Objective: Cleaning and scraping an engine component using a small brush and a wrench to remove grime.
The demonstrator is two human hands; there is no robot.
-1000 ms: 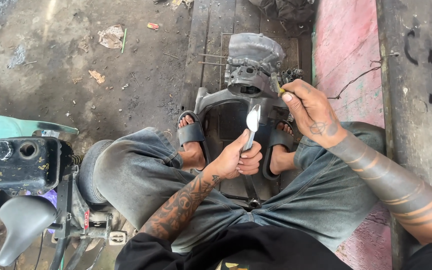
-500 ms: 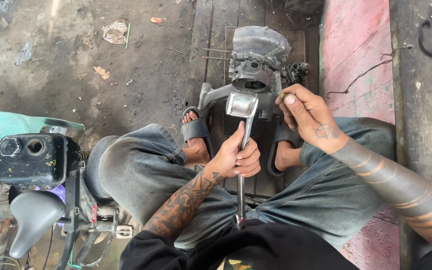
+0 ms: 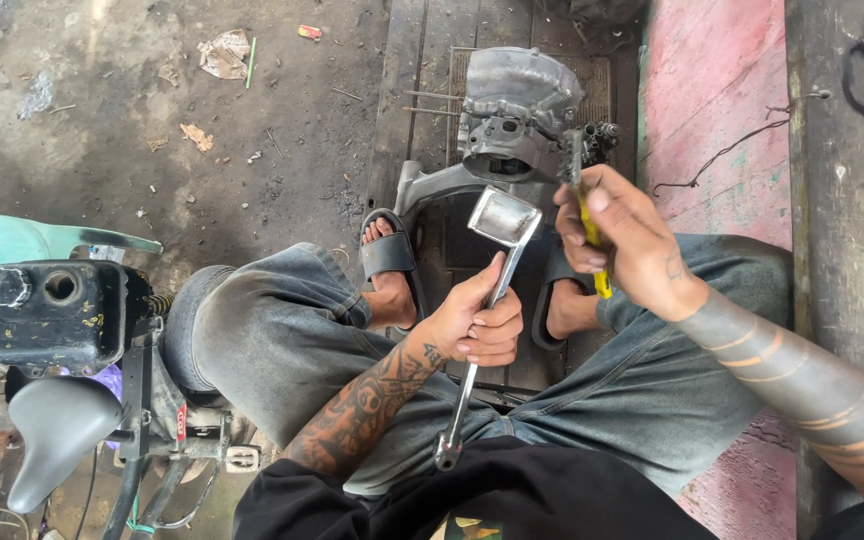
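Firmly, left hand (image 3: 477,325) grips smooth steel hammer (image 3: 487,300).

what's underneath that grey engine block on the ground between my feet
The engine block sits on dark wooden planks, with thin metal rods sticking out from beneath its left side. Its bracket reaches toward the sandalled foot. What lies directly under the casing is covered.

A grimy concrete floor (image 3: 152,120) strewn with litter meets dark planks (image 3: 417,90) and perhaps a pink-painted slab (image 3: 712,90).
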